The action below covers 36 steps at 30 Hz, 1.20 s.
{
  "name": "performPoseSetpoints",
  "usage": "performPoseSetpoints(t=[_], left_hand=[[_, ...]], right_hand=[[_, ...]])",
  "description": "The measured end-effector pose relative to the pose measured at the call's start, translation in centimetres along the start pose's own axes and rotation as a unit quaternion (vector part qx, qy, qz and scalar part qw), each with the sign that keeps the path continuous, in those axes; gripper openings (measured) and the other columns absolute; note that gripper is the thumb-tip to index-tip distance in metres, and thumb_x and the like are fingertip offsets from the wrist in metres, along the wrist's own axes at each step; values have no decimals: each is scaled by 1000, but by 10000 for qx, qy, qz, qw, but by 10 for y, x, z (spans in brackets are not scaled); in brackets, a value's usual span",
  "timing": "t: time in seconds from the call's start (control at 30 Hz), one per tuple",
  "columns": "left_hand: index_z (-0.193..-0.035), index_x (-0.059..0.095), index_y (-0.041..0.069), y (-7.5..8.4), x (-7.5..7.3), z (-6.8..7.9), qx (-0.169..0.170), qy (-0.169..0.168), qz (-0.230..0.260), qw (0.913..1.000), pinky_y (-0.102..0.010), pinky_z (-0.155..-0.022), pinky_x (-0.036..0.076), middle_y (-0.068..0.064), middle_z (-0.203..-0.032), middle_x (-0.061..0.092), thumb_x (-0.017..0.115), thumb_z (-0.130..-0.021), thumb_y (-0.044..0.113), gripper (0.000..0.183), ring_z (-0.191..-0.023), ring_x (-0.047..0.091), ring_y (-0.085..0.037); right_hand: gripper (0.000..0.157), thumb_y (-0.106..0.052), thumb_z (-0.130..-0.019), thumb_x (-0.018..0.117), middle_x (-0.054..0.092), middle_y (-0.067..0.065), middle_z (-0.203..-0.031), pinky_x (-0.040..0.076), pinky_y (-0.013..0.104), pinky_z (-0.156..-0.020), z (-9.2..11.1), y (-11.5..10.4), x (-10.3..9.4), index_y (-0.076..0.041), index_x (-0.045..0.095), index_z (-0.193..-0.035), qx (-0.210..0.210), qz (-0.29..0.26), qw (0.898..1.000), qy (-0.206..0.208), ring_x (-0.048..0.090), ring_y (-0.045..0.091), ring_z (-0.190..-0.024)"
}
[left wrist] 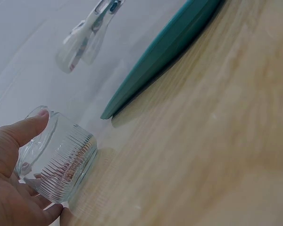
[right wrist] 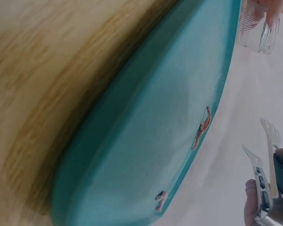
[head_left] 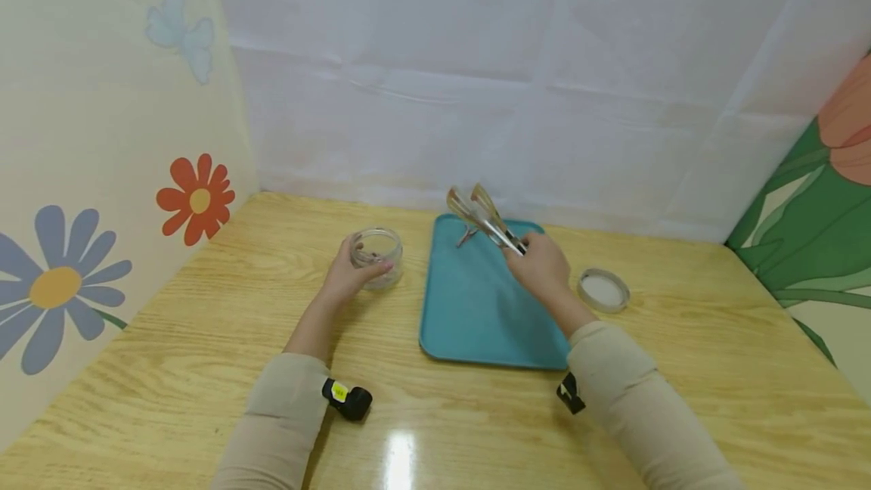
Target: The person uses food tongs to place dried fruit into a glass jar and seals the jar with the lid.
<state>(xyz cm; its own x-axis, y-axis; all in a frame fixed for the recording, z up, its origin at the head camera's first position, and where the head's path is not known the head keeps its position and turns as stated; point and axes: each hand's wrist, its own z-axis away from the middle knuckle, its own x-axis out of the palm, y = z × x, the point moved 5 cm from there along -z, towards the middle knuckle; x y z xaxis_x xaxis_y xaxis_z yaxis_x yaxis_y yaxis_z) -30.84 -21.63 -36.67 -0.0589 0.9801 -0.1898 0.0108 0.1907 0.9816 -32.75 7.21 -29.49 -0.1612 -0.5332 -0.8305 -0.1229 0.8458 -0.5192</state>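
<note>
Right hand [head_left: 540, 259] grips the tongs [head_left: 495, 228] by the handle end, probably to leave the tips free; the tips stand apart, in the air over the far part of the tray [head_left: 469, 316], touching nothing visible. Left hand [head_left: 348, 272] has fingers and thumb wrapped round the glass jar [left wrist: 68, 165], likely to steady it, just left of the tray. Small brown pieces [right wrist: 201, 128] lie near the tray's far edge; lid [head_left: 603, 291] sits off to the right, presumably parked out of the way. Tongs' long axis slants from right hand forward and left, tips leading. Jar roughly upright, mouth up, some contents low inside, unclear what.
</note>
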Motion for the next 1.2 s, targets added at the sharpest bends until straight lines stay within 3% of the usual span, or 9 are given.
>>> performPoseSetpoints(t=[0.37, 0.53, 0.8, 1.2], left_hand=[[-138, 4, 7, 22, 4, 15, -115, -64, 197, 9997, -44, -93, 28, -20, -138, 11, 63, -80, 14, 83, -117, 31, -34], [-139, 4, 9, 17, 3, 11, -104, -69, 195, 9997, -43, -93, 29, -18, -138, 12, 64, -79, 16, 85, -116, 32, -33], [-139, 5, 13, 0, 0, 0, -30, 1, 26, 10000, -42, -92, 30, -14, -139, 12, 66, -77, 24, 88, -117, 31, -31], [-139, 5, 10, 11, 2, 7, -107, -37, 145, 9998, -44, -93, 28, -17, -139, 10, 64, -79, 17, 84, -120, 25, -34]], right_hand=[[20, -26, -77, 52, 51, 5, -61, 34, 32, -40, -2, 9, 18, -7, 55, -71, 49, 809, 9956, -479, 46, 20, -52], [20, -24, -79, 49, 50, 6, -59, 32, 32, -38, 0, 7, 26, -8, 52, -67, 39, 1018, 9930, -604, 44, 20, -50], [18, -19, -77, 50, 49, 7, -57, 32, 34, -38, 2, 2, 27, -7, 51, -64, -101, 1145, 9927, -371, 42, 21, -49], [13, -15, -78, 50, 50, 8, -61, 36, 36, -39, 1, 4, 31, -5, 54, -71, -230, 1536, 9871, -384, 47, 23, -53]])
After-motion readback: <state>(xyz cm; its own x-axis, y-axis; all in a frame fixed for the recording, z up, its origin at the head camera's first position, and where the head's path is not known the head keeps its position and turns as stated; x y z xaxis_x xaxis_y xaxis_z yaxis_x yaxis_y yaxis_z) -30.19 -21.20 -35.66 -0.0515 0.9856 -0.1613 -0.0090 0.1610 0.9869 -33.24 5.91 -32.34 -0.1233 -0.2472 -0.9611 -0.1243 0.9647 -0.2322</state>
